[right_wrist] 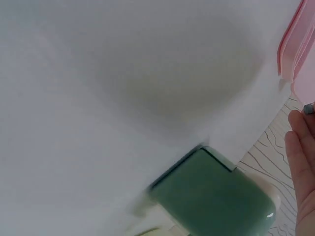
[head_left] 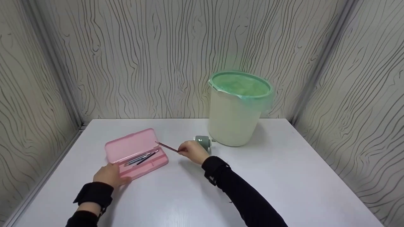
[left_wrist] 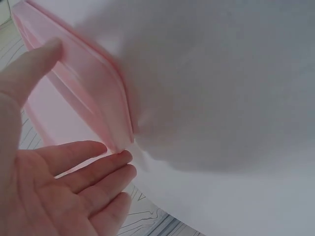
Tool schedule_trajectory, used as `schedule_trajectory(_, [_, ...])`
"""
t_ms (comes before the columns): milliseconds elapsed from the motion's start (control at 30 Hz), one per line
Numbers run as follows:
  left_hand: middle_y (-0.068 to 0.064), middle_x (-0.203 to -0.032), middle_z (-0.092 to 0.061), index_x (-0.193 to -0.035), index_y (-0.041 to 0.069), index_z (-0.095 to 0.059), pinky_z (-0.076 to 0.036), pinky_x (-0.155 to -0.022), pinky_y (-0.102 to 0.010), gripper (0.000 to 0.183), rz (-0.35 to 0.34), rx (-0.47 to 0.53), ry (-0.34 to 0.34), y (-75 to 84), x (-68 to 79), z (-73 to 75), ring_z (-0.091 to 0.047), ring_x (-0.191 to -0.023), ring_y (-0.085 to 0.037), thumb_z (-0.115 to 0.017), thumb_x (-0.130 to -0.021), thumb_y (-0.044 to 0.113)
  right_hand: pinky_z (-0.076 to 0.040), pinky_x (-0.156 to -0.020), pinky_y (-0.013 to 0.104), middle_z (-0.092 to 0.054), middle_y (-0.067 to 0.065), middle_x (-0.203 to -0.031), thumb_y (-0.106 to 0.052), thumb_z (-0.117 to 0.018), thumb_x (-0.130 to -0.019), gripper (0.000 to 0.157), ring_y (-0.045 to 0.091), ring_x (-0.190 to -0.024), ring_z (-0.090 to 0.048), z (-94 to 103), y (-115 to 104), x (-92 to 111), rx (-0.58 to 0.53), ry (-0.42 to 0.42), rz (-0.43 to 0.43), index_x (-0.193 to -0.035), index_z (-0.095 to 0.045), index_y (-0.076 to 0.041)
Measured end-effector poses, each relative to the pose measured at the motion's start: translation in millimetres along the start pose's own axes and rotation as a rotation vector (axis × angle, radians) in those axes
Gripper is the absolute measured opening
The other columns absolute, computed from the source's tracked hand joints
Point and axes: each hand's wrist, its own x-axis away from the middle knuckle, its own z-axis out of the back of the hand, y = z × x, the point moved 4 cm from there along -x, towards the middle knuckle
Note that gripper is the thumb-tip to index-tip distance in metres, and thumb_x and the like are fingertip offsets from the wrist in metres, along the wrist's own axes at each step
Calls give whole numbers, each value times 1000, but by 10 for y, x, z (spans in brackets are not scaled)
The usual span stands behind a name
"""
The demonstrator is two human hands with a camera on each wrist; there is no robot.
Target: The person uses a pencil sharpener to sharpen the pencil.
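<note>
A pink pencil case (head_left: pixel 135 142) lies with its lid raised, several slim pens or pencils (head_left: pixel 139 159) in its tray. My left hand (head_left: pixel 109 175) spans its left end. In the left wrist view, thumb and fairly straight fingertips touch the case (left_wrist: pixel 98 83) at front and corner. Between thumb and fingers my right hand (head_left: pixel 192 151) pinches a dark reddish pencil (head_left: pixel 166 147), its far end over the case's right side. Only a grey end of the pencil (right_wrist: pixel 308 108) shows in the right wrist view. Partly behind the right hand sits a green boxy device (head_left: pixel 202 141) with a side knob.
A tall pale bin (head_left: pixel 233 116) with a green rim and green liner stands at the back right of the white table (head_left: pixel 284 176). Wood-patterned panels (head_left: pixel 142 63) enclose the table at the back and both sides.
</note>
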Motion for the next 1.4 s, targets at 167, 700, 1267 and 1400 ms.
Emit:
schedule_trajectory(167, [-26,-91,-67,-107,-14,-64,-55,-73,-50,57,-80,-78,64,180,41,59,-60,-74,-31,-87,-79,30,-60,-82,33,-78,16,-98,-6,-72,-94,12,25,-90,-75,79,142,216,-110,35,-24,-100,-77,2])
schedule_trajectory(700, [-23,-134,-68,-136,-1,-63,-49,-110,-54,53,-284,283,132,1106,-9,-25,-65,-124,-38,-79,-89,20,-59,-82,23,-78,18,-102,-9,-72,-94,14,28,-93,-75,256,407,870,-343,168,-151,-102,-77,2])
schedule_trajectory(1267, [-14,-115,-78,-121,3,-74,-55,-101,-51,32,-397,683,68,1877,-31,-446,-74,-113,-31,-74,-94,22,-58,-81,17,-77,23,-106,-11,-73,-94,23,13,-91,-77,156,264,1195,-590,148,-200,-108,-75,7])
schedule_trajectory(1400, [-11,-109,-80,-115,5,-77,-58,-98,-47,27,-403,709,75,1927,-29,-495,-76,-107,-28,-74,-94,21,-57,-81,16,-77,25,-106,-9,-74,-93,23,16,-92,-77,126,239,1229,-621,145,-201,-107,-74,9])
